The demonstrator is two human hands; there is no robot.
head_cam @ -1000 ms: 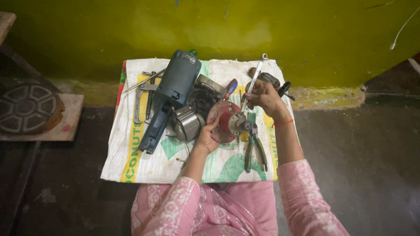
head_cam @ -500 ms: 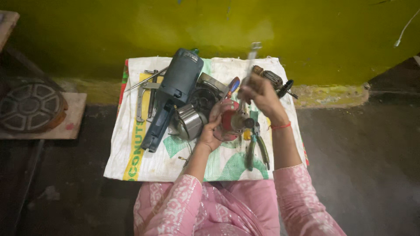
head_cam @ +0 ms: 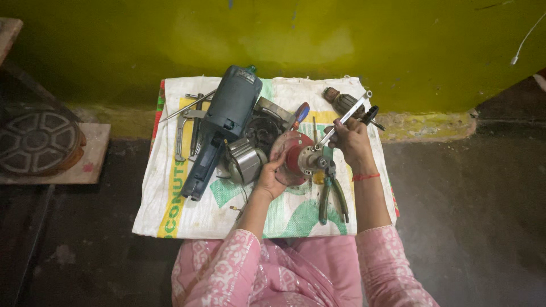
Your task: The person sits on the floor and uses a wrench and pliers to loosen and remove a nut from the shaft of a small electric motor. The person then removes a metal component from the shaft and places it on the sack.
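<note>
The person sits at the near edge of a white woven sack (head_cam: 187,210) spread on the dark floor, both forearms in pink patterned sleeves reaching forward over it. The left hand (head_cam: 273,176) comes in from six o'clock, wrist bent slightly inward, fingers curled under and around the rim of a red disc-shaped machine part (head_cam: 293,156), gripping it tight and tilting its face toward the right hand. That part sits near the middle of the sack, lifted a little off the cloth. The right hand (head_cam: 352,142), a red thread at its wrist, is closed in a fist around a silver spanner (head_cam: 347,116), whose shaft slants from the part's metal hub up toward one o'clock. The lower end of the spanner meets the hub; whether it bites on a nut there I cannot tell.

Just beside the part at nine o'clock lies a shiny metal cylinder (head_cam: 247,162), and beyond it a blue-grey power tool body (head_cam: 224,122). Green-handled pliers (head_cam: 333,196) lie at five o'clock of the part. A screwdriver with a red and blue handle (head_cam: 300,113) rests at twelve o'clock.
</note>
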